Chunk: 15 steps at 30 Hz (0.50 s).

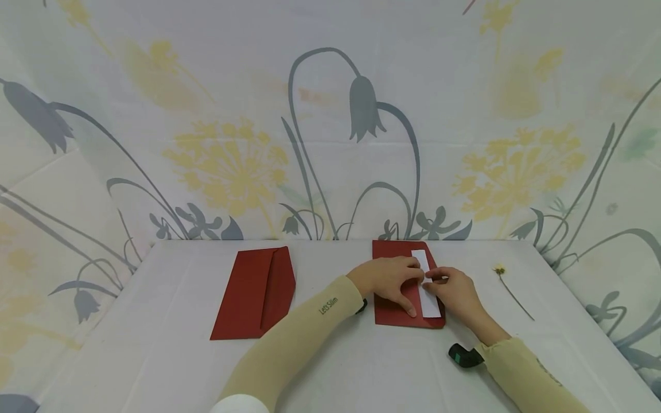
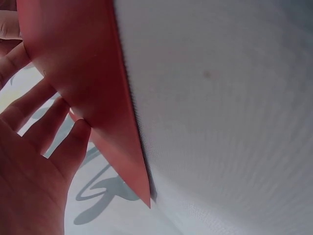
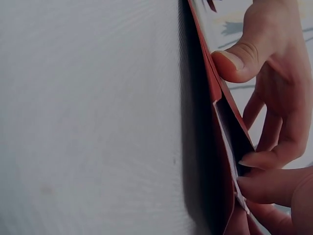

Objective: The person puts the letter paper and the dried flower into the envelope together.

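Head view: dark-red paper envelope (image 1: 391, 314) near far edge of white table (image 1: 361, 367), narrow white paper strip (image 1: 430, 304) along its right side. Left hand (image 1: 391, 278), fingers loosely spread, rests on envelope; right hand (image 1: 457, 289), thumb and fingers drawn together, pinches strip's edge. Leftward, broad stretch of table before second dark-red envelope (image 1: 245, 292); rightward, thin-stemmed yellow flower (image 1: 499, 269) lies apart. Right wrist view alone shows dark pocket slit (image 3: 237, 132), strip's edge at its mouth.

Soft, even light; wrist views dimmer (hazy).
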### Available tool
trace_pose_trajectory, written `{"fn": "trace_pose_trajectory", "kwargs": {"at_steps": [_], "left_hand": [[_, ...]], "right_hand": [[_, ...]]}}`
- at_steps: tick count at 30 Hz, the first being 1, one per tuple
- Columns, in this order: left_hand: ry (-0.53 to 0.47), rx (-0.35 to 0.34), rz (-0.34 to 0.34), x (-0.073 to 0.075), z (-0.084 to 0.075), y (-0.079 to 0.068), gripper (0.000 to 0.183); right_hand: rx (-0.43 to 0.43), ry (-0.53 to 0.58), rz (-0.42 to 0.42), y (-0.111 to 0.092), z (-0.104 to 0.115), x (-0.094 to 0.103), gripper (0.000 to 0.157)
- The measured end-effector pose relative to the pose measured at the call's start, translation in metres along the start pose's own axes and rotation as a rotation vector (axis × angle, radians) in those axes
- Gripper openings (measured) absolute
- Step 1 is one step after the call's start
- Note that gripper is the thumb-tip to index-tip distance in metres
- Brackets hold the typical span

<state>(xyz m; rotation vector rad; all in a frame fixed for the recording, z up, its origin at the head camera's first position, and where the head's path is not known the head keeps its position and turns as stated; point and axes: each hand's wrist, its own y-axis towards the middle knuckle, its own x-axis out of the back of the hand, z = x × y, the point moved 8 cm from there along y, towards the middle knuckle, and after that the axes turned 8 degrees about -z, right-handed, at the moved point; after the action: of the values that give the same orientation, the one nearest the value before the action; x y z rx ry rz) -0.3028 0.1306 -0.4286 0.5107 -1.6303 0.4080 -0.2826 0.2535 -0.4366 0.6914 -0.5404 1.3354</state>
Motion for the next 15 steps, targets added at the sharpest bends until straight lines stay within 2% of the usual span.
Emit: {"fn": "trace_pose_trajectory", "kwargs": {"at_steps": [15], "left_hand": [[-0.023, -0.028, -0.052, 0.0025, 0.0008, -0.0006, 0.067]], "right_hand": [[-0.028, 0.085, -0.012, -0.0041, -0.0038, 0.0033, 0.030]]}}
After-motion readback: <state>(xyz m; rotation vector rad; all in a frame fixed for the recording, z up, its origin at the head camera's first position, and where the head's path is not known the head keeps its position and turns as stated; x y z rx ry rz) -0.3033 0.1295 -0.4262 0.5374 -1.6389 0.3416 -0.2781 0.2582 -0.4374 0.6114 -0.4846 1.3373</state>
